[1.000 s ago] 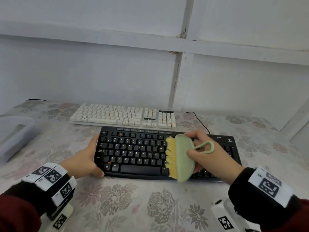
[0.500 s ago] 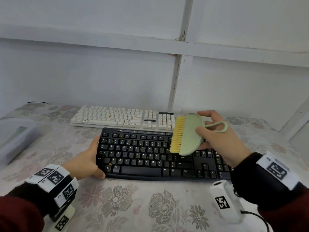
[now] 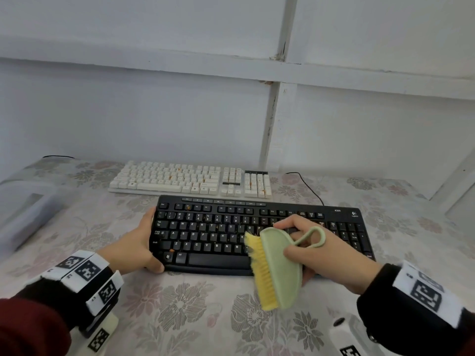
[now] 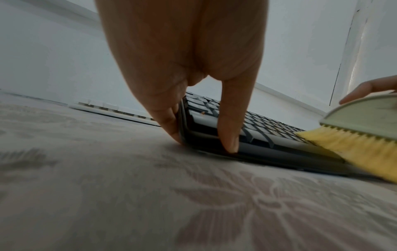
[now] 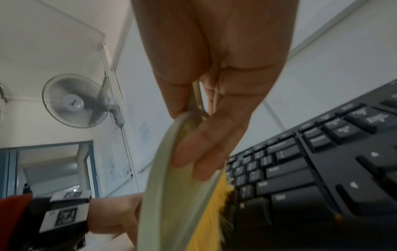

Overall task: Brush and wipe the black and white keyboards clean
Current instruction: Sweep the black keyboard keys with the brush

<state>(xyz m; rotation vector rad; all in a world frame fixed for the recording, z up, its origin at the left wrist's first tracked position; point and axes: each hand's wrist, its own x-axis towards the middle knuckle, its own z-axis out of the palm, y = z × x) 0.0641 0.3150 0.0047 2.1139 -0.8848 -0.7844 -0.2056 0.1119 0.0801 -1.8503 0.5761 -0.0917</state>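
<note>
A black keyboard (image 3: 210,227) lies on the flowered tablecloth, with orange crumbs among its keys. Behind it lies a white keyboard (image 3: 180,178), also speckled with orange bits. My left hand (image 3: 133,247) grips the black keyboard's (image 4: 268,134) near left corner, thumb on the front edge and fingers along the side. My right hand (image 3: 321,255) grips a pale green brush (image 3: 279,268) with yellow bristles (image 3: 259,268). The brush hangs over the keyboard's front edge, its lower end over the cloth. In the right wrist view the brush (image 5: 171,195) shows beside the keys (image 5: 300,178).
A translucent plastic box (image 3: 28,204) stands at the left of the table. A black cable (image 3: 305,186) runs from behind the keyboards. The white wall rises just behind the white keyboard. A wall fan (image 5: 75,100) shows in the right wrist view.
My right hand swept the brush from the back of the black keyboard toward me, down to its front edge. The left hand kept its hold on the corner.
</note>
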